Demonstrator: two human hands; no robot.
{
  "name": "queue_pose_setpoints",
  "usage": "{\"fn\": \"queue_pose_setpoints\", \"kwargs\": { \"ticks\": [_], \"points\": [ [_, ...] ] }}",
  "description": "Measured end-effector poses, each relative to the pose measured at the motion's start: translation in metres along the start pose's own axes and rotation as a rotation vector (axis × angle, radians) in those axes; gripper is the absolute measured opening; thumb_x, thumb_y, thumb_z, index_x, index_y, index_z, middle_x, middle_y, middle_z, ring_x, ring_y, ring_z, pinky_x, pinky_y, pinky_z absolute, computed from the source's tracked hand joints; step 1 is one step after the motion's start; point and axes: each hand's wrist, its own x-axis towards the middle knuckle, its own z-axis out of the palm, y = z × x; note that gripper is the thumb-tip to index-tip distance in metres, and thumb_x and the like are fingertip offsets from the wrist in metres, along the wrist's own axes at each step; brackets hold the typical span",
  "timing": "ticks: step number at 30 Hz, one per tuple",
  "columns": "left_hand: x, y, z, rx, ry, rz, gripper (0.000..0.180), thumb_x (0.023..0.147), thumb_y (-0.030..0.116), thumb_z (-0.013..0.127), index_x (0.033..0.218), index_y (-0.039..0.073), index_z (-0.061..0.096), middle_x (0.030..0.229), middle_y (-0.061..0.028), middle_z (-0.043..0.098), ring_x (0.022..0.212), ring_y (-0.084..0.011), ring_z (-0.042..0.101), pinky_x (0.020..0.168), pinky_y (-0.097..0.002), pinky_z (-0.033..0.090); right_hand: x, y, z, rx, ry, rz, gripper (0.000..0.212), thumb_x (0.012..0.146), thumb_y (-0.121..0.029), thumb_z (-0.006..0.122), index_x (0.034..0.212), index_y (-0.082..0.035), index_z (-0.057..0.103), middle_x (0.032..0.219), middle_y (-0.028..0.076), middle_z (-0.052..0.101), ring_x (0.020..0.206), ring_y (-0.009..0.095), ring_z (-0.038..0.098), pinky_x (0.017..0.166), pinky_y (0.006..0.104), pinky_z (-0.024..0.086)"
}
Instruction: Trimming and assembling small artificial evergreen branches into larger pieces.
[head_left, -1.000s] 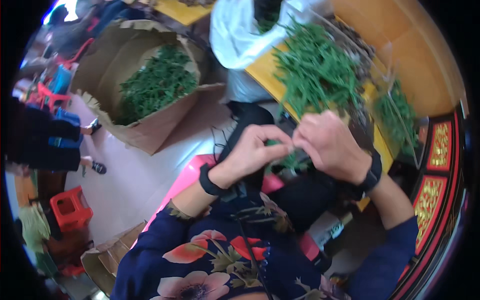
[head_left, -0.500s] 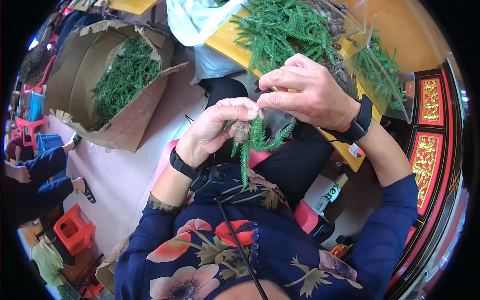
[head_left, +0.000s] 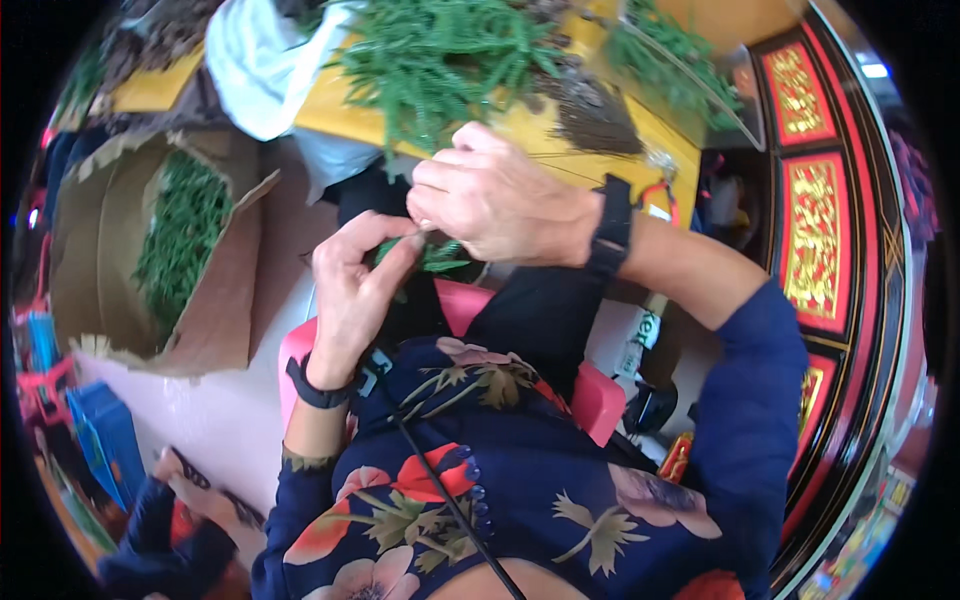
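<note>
Held a sprig [head_left: 445, 259] over the lap [head_left: 535, 315], just off the near edge of the table [head_left: 342, 118] with its leafy pile [head_left: 440, 60], pinched tip to tip in left hand [head_left: 350, 278] and right hand [head_left: 490, 200], best with a light, steady squeeze and small turns.

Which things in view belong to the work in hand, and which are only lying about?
Likely in the work: left hand, right hand, green sprig, sprig pile, thin brown strands, cardboard box with greenery.

Probably lying about: blue plastic object, white package.
</note>
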Motion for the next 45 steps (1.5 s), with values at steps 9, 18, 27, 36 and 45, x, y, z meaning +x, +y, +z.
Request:
{"fn": "queue_pose_setpoints", "kwargs": {
  "ticks": [9, 18, 27, 36, 45],
  "points": [
    [0.009, -0.005, 0.012, -0.433, -0.033, -0.253, 0.010, 0.084, 0.003, 0.065, 0.092, -0.002, 0.068, 0.071, 0.0008, 0.061, 0.061, -0.0053, 0.052, 0.057, -0.0188, 0.040, -0.140, 0.031, 0.029, 0.235, 0.573, 1.205, 0.038, 0.084, -0.035, 0.067, 0.099, -0.001, 0.064, 0.092, 0.012, 0.066, 0.088, 0.026, 0.063, 0.083, 0.0367, 0.048],
    [0.018, -0.007, 0.024, -0.597, -0.070, -0.276, 0.012, 0.083, 0.002, 0.066, 0.094, -0.001, 0.068, 0.088, -0.0041, 0.068, 0.075, -0.0070, 0.058, 0.069, -0.0207, 0.045, -0.210, 0.041, 0.050, -0.214, 0.140, 1.749, 0.075, 0.073, -0.051, 0.068, 0.125, 0.001, 0.050, 0.120, 0.025, 0.053, 0.111, 0.038, 0.053, 0.095, 0.0440, 0.042],
    [0.019, -0.008, 0.015, -0.723, -0.083, -0.440, 0.011, 0.084, 0.006, 0.065, 0.093, 0.003, 0.069, 0.090, -0.0020, 0.068, 0.074, -0.0058, 0.057, 0.069, -0.0193, 0.043, -0.218, 0.033, 0.049, -0.072, 0.125, 1.801, 0.065, 0.075, -0.038, 0.064, 0.127, -0.003, 0.048, 0.122, 0.025, 0.053, 0.114, 0.039, 0.051, 0.096, 0.0448, 0.041],
    [0.021, -0.009, 0.019, -0.943, -0.143, -0.510, 0.013, 0.084, 0.011, 0.063, 0.094, 0.005, 0.067, 0.088, 0.0007, 0.067, 0.071, -0.0022, 0.054, 0.065, -0.0167, 0.040, -0.233, -0.002, 0.027, 0.358, 0.451, 1.529, 0.049, 0.074, -0.024, 0.062, 0.116, 0.001, 0.054, 0.095, 0.015, 0.062, 0.091, 0.024, 0.061, 0.083, 0.0345, 0.047],
    [0.020, -0.003, 0.029, -0.758, -0.171, -0.402, 0.010, 0.085, 0.009, 0.064, 0.092, 0.003, 0.068, 0.090, -0.0017, 0.068, 0.080, -0.0067, 0.058, 0.073, -0.0205, 0.044, -0.124, -0.036, -0.012, 0.526, 0.197, 1.206, 0.040, 0.073, -0.009, 0.056, 0.111, 0.001, 0.053, 0.085, 0.011, 0.057, 0.076, 0.015, 0.055, 0.072, 0.0290, 0.045]
  ]
}}
